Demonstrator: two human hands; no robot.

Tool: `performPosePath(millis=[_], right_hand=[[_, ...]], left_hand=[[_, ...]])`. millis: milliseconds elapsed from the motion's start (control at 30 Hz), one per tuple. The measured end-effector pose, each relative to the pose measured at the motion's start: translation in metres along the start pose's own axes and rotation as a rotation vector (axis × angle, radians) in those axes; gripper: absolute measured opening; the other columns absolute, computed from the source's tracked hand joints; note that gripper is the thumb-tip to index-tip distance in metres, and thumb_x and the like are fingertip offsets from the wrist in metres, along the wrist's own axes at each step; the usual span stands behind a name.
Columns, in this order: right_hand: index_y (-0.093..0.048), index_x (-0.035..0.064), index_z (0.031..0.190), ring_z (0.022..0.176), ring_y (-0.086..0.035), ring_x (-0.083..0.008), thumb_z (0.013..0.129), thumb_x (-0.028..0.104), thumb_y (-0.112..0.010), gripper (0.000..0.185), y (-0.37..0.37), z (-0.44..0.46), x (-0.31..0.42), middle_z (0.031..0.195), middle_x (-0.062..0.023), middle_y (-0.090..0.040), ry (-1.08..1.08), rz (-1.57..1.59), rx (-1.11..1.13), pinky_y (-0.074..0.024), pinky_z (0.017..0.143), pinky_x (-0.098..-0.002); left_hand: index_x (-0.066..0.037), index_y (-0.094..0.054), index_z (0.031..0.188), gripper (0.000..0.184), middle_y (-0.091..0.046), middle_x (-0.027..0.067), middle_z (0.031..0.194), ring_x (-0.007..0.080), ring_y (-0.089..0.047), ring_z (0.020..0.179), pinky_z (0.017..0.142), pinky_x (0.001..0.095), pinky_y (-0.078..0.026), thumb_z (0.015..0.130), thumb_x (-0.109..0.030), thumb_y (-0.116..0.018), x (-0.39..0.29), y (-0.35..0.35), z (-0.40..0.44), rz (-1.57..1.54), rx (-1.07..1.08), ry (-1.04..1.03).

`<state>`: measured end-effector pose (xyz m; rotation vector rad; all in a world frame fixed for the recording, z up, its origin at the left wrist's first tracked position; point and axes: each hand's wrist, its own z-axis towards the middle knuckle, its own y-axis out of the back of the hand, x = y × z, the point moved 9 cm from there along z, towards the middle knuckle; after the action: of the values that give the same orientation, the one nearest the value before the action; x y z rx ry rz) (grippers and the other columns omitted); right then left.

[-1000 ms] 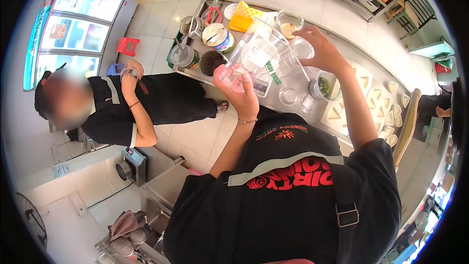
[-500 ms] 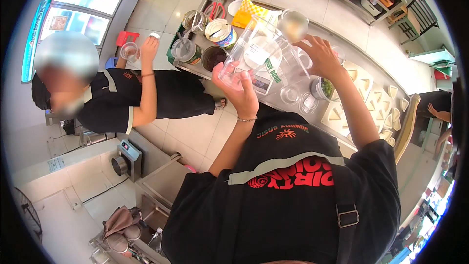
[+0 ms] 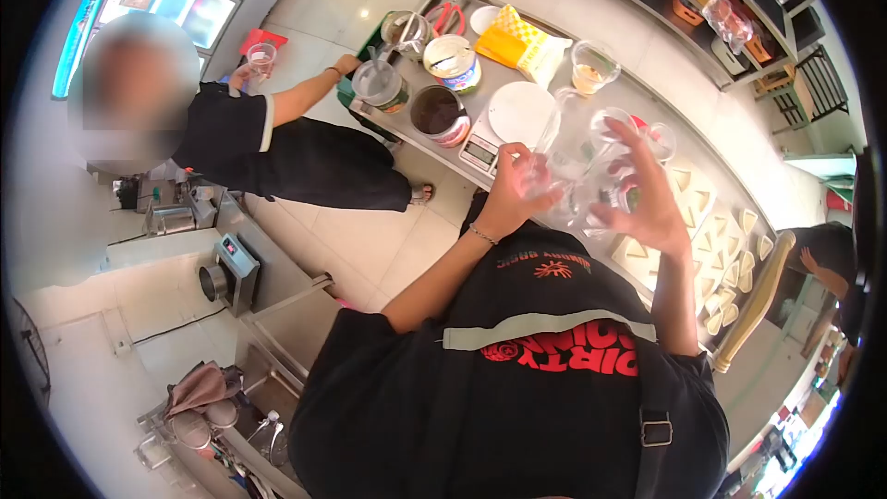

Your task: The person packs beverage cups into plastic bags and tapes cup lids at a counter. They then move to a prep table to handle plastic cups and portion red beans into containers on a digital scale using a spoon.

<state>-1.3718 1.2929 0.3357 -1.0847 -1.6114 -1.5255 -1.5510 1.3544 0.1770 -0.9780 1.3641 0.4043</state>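
In the head view, my left hand [image 3: 519, 187] is closed round the base of a stack of clear plastic cups [image 3: 550, 166] above the metal table. My right hand [image 3: 647, 194] curves round more clear plastic at the stack's other end, thumb and fingers wide apart. Motion and see-through walls blur the cups, so how many there are cannot be told. Just left of them is a kitchen scale [image 3: 479, 155] with a round white plate [image 3: 519, 112] on top. Beyond my hands stands a clear cup with pale contents [image 3: 591, 69].
Several opened tins, one a white-labelled tin [image 3: 453, 63], stand at the table's left end by red-handled scissors [image 3: 446, 18] and a yellow packet [image 3: 522, 44]. White triangular moulds [image 3: 693, 194] lie at right. At left, a co-worker [image 3: 277, 143] holds a clear cup [image 3: 261, 57].
The cup stack has swung down and right, uncovering the scale. My right hand has dropped closer to my body, turning round the cups. The co-worker's raised hand has lowered to the table's end.
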Motion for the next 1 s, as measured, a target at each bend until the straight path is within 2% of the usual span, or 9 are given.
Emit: performPosePath(millis=[167, 267, 333, 633, 733, 800, 833, 933, 1000], right_hand=[[-0.043, 0.0183, 0.159, 0.108, -0.065, -0.0282, 0.067, 0.014, -0.084, 0.102, -0.004, -0.006, 0.019, 0.139, -0.0133, -0.06, 0.144, -0.177, -0.084, -0.0556, 0.087, -0.0382], [-0.048, 0.0167, 0.156, 0.112, -0.067, -0.0281, 0.07, 0.011, -0.083, 0.093, 0.018, -0.003, 0.03, 0.138, -0.011, -0.063, 0.2, -0.318, -0.283, -0.0559, 0.089, -0.0391], [-0.05, 0.0148, 0.153, 0.117, -0.066, -0.0315, 0.071, 0.013, -0.082, 0.088, 0.02, 0.002, 0.031, 0.135, -0.0127, -0.064, 0.201, -0.322, -0.311, -0.0544, 0.096, -0.0418], [-0.058, 0.0124, 0.144, 0.126, -0.064, -0.0325, 0.074, 0.016, -0.076, 0.072, 0.079, -0.006, 0.064, 0.135, -0.0135, -0.068, 0.235, -0.411, -0.652, -0.0519, 0.105, -0.0447], [-0.055, 0.015, 0.147, 0.124, -0.064, -0.0352, 0.076, 0.019, -0.075, 0.074, 0.069, 0.019, 0.043, 0.132, -0.0168, -0.069, 0.207, -0.476, -0.561, -0.0517, 0.105, -0.0462], [-0.051, 0.0181, 0.152, 0.129, -0.06, -0.0377, 0.078, 0.019, -0.077, 0.079, 0.05, 0.035, 0.023, 0.139, -0.015, -0.065, 0.153, -0.487, -0.403, -0.0485, 0.109, -0.0482], [-0.051, 0.0177, 0.153, 0.13, -0.059, -0.0382, 0.077, 0.02, -0.078, 0.081, 0.042, 0.043, 0.0, 0.142, -0.015, -0.063, 0.164, -0.565, -0.389, -0.0467, 0.111, -0.049], [-0.053, 0.0157, 0.151, 0.124, -0.061, -0.0397, 0.07, 0.019, -0.078, 0.085, 0.02, 0.057, -0.025, 0.136, -0.0159, -0.066, 0.153, -0.599, -0.289, -0.0474, 0.109, -0.0508], [-0.054, 0.0158, 0.15, 0.13, -0.056, -0.0385, 0.07, 0.021, -0.079, 0.084, 0.012, 0.054, -0.036, 0.142, -0.0149, -0.062, 0.119, -0.569, -0.273, -0.0442, 0.112, -0.0512]], left_hand=[[-0.007, -0.031, 0.153, 0.102, -0.05, 0.0117, 0.146, 0.0213, -0.052, 0.132, 0.106, 0.0393, -0.05, 0.075, -0.016, -0.096, 0.001, -0.007, 0.007, 0.165, 0.208, 0.121], [-0.004, -0.038, 0.148, 0.095, -0.054, 0.012, 0.143, 0.0236, -0.055, 0.131, 0.107, 0.0403, -0.049, 0.075, -0.018, -0.096, -0.001, 0.034, 0.039, 0.097, -0.034, -0.064], [-0.003, -0.041, 0.146, 0.093, -0.06, 0.0147, 0.139, 0.0264, -0.058, 0.129, 0.107, 0.0401, -0.048, 0.073, -0.019, -0.097, -0.027, 0.047, 0.056, 0.544, -0.182, -0.271], [0.0, -0.054, 0.139, 0.084, -0.062, 0.0212, 0.138, 0.0401, -0.059, 0.128, 0.11, 0.0458, -0.047, 0.068, -0.02, -0.094, -0.003, 0.068, 0.086, 0.824, -0.169, -0.444], [0.002, -0.05, 0.142, 0.083, -0.058, 0.0192, 0.142, 0.0319, -0.059, 0.13, 0.112, 0.042, -0.047, 0.073, -0.015, -0.093, 0.001, 0.069, 0.081, 0.928, -0.183, -0.453], [0.004, -0.044, 0.147, 0.094, -0.057, 0.0217, 0.144, 0.0336, -0.057, 0.134, 0.115, 0.0433, -0.044, 0.07, -0.019, -0.093, 0.031, 0.088, 0.082, 0.514, -0.224, -0.244], [0.004, -0.034, 0.155, 0.103, -0.049, 0.0242, 0.152, 0.0324, -0.047, 0.143, 0.121, 0.0437, -0.036, 0.073, -0.019, -0.091, 0.042, 0.076, 0.077, 0.176, -0.178, 0.078], [0.003, -0.014, 0.165, 0.122, -0.03, 0.0274, 0.167, 0.0385, -0.03, 0.155, 0.127, 0.0457, -0.024, 0.076, -0.032, -0.089, 0.039, 0.082, 0.061, 0.859, -0.258, -0.219], [0.004, -0.014, 0.165, 0.125, -0.03, 0.03, 0.165, 0.0407, -0.036, 0.152, 0.125, 0.0451, -0.031, 0.073, -0.031, -0.092, 0.015, 0.066, 0.052, 0.746, -0.237, -0.287]])
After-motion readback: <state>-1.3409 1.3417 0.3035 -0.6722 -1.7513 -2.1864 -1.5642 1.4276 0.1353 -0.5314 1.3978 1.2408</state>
